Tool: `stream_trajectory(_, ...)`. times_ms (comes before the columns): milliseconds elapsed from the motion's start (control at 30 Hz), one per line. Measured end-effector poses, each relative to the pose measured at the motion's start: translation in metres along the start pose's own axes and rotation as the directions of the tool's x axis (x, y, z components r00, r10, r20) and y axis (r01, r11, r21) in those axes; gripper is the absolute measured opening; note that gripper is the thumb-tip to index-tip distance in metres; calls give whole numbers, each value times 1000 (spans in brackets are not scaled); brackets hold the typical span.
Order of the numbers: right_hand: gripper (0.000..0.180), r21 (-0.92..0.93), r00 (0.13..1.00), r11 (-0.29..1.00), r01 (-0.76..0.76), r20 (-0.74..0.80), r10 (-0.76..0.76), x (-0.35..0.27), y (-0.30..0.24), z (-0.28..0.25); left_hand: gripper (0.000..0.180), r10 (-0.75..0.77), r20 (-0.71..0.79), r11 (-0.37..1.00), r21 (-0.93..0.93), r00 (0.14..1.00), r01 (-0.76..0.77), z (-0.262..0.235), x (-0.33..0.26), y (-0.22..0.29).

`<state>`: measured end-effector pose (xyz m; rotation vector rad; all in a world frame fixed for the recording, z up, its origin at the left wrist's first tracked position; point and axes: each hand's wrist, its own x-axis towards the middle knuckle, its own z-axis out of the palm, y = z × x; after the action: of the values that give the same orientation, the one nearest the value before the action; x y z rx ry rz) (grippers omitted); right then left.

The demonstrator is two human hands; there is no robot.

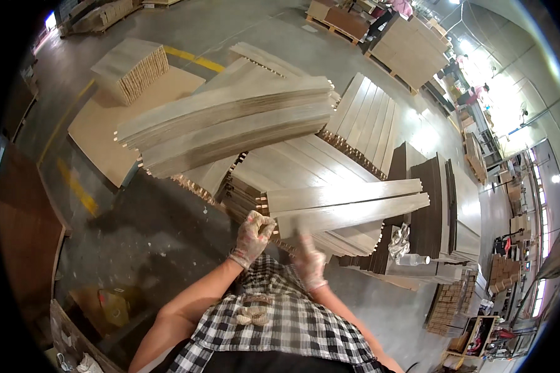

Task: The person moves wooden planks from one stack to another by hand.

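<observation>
Two short stacks of long, narrow grey wood-look panels (348, 205) lie side by side in front of me, on top of wider stacked panels (298, 161). At their left end is my left hand (253, 239), in a pale stained glove, its thumb and fingers pinched together. Whatever they hold, if anything, is too small to make out. My right hand (310, 260), gloved as well, is at the near long edge of these panels. Motion smears its fingers. Farther off, two longer rows of similar panels (230, 124) lie slantwise across the pile.
Another panel stack (364, 121) stands at the far right of the pile. Dark upright-edged stacks (426, 193) rise to the right, with a clear plastic bottle (412, 260) and crumpled plastic (399, 239) near them. At left, a block of boards (130, 71) rests on a brown sheet (99, 133).
</observation>
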<state>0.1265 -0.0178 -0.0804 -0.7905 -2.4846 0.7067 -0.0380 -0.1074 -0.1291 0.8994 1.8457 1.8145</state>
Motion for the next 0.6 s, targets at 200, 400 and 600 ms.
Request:
stream_trajectory(200, 68, 305, 974, 925, -227, 73, 215, 6, -23, -23, 8, 37, 24, 996, 82, 999, -38, -8, 0, 11)
stream_trajectory(400, 61, 365, 995, 931, -10, 99, -29, 0, -11, 4, 8, 80, -24, 996, 43, 996, -79, -4, 2, 9)
stream_trajectory(600, 36, 42, 823, 872, -488, -311, 475, 45, 100, -64, 14, 77, 29, 994, 79, 997, -79, -7, 4, 19)
